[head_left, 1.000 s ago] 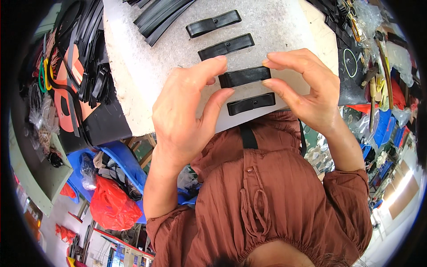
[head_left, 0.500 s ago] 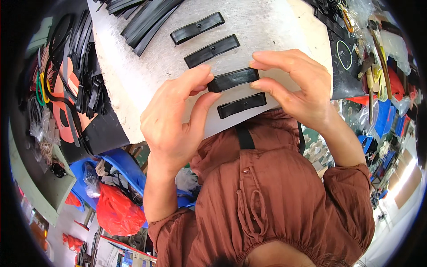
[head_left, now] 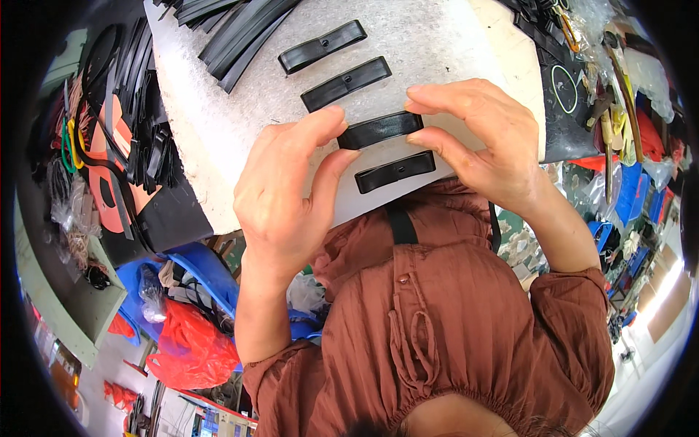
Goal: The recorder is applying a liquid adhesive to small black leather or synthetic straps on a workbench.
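Note:
A flattened black loop of strap, leather-like and glossy (head_left: 381, 130), lies between my two hands. My left hand (head_left: 280, 186) has thumb and forefinger curled about its left end. At its right end, the thumb and forefinger of my right hand (head_left: 484, 138) pinch the two long edges. The other fingers of both hands are partly hidden. Just nearer to me lies a similar black loop with a small stud (head_left: 395, 172). Beyond my hands rest a second studded loop (head_left: 346, 84) and a third (head_left: 322, 46), all in a slanting column.
The loops lie on a pale worn board (head_left: 451, 51). Long black strips (head_left: 244, 40) are heaped at its far left, and more black straps (head_left: 145, 102) hang beside it. A red plastic bag (head_left: 193, 349) sits by a blue bin (head_left: 211, 273) below left. Tools and clutter fill the right.
My right hand and the held loop have shifted very slightly left. My left hand has barely moved, and both keep the same grip. The other loops lie as before.

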Demonstrator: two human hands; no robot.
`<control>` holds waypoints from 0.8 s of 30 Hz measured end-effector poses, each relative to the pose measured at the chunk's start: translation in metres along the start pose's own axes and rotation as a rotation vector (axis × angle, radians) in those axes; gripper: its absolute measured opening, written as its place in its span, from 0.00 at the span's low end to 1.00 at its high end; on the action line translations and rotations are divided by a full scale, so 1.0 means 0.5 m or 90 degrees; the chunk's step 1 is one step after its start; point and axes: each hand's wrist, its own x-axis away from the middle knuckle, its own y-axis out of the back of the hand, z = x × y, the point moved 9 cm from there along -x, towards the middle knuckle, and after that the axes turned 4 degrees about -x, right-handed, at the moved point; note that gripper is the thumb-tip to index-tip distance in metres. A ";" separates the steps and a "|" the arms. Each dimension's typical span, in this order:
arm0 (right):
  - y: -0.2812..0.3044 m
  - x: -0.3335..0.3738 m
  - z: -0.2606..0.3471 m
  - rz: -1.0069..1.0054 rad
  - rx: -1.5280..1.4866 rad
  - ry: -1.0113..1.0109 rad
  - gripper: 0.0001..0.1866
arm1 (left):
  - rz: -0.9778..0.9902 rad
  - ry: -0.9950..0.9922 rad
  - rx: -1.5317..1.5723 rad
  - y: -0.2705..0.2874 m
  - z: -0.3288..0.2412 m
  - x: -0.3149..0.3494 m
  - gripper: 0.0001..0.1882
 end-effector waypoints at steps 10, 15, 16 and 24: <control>-0.001 0.000 0.007 0.009 0.012 0.044 0.19 | 0.036 -0.081 -0.014 -0.008 -0.013 -0.010 0.18; -0.010 -0.001 0.016 0.052 0.056 0.100 0.19 | 0.124 -0.074 -0.055 -0.018 -0.017 -0.009 0.20; -0.011 -0.001 0.018 0.059 0.070 0.107 0.19 | 0.138 -0.079 -0.068 -0.021 -0.020 -0.009 0.22; -0.025 -0.003 0.051 0.139 0.164 0.178 0.16 | 0.212 -0.119 -0.201 -0.041 -0.045 0.002 0.27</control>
